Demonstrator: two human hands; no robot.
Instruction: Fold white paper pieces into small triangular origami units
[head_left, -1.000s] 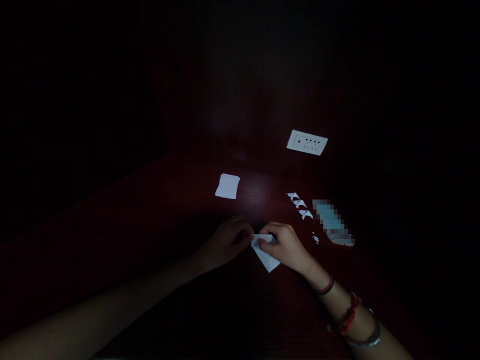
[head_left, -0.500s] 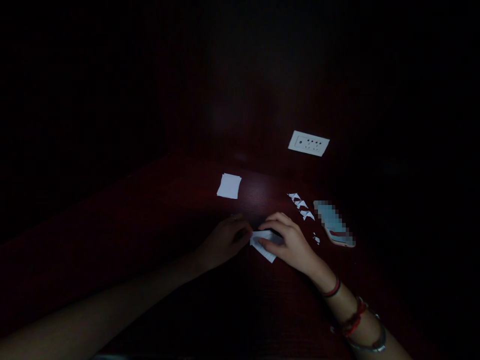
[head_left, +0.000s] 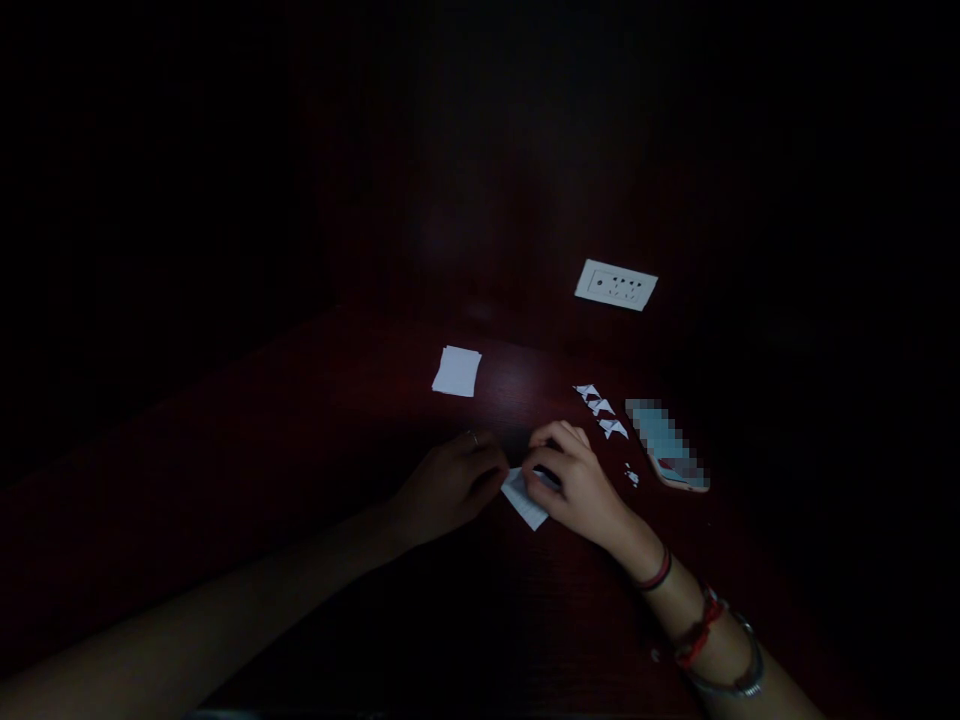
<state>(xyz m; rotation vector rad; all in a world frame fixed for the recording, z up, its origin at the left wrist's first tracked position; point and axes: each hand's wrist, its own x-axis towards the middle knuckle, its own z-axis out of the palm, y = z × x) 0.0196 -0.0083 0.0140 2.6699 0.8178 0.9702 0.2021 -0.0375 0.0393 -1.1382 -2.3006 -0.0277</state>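
Resting left hand (head_left: pixel 450 485) and right hand (head_left: pixel 581 490) near centre of dark desk (head_left: pixel 300 450). Noting phone (head_left: pixel 666 445) at right, socket plate (head_left: pixel 616 285) far right, paper stack (head_left: pixel 456 371) far centre. Clamping both grips on paper slip (head_left: pixel 527 503) between hands, near centre. Seeing folded bits (head_left: pixel 601 408) just beyond right hand.

Dark wooden table (head_left: pixel 300 450): my left hand (head_left: pixel 450 485) and right hand (head_left: pixel 577 485) pinch one small paper slip (head_left: pixel 525 500); folded pieces (head_left: pixel 601 408) near.
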